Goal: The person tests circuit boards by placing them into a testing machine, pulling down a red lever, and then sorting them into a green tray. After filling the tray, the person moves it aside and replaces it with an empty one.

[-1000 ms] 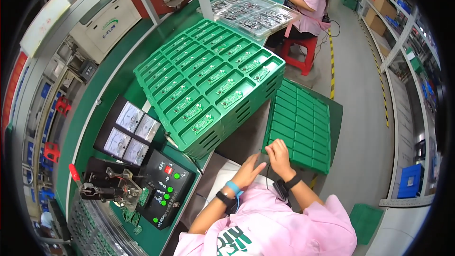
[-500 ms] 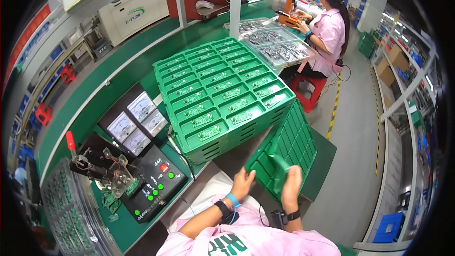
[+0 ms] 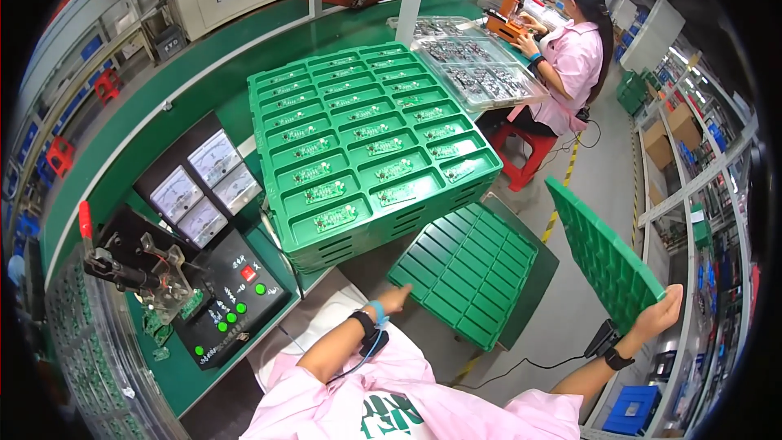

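My right hand [image 3: 658,314] grips the lower corner of a green plastic tray [image 3: 604,257], held up on edge at the right. The divided face of that tray is tilted, and I see no boards in it. Below and left of it, another green compartment tray [image 3: 476,273] lies flat on a dark green surface. My left hand [image 3: 394,300] is beside that tray's near left corner, holding nothing, its fingers partly stretched out; whether it touches the rim I cannot tell. Ahead stands a stack of green trays [image 3: 375,224], the top one carrying small green circuit boards [image 3: 314,170] in its compartments.
A black test box [image 3: 244,301] with green buttons and a red-handled clamp fixture [image 3: 155,269] stands at left, beside a four-part screen [image 3: 195,187]. Clear boxes of parts [image 3: 489,85] stand beyond the stack. A co-worker in pink [image 3: 574,57] sits at the far right. Shelving [image 3: 692,187] lines the right.
My right hand has lifted one tray off to the right, uncovering the tray beneath. My left hand has let go and moved slightly left. The view has shifted a little.
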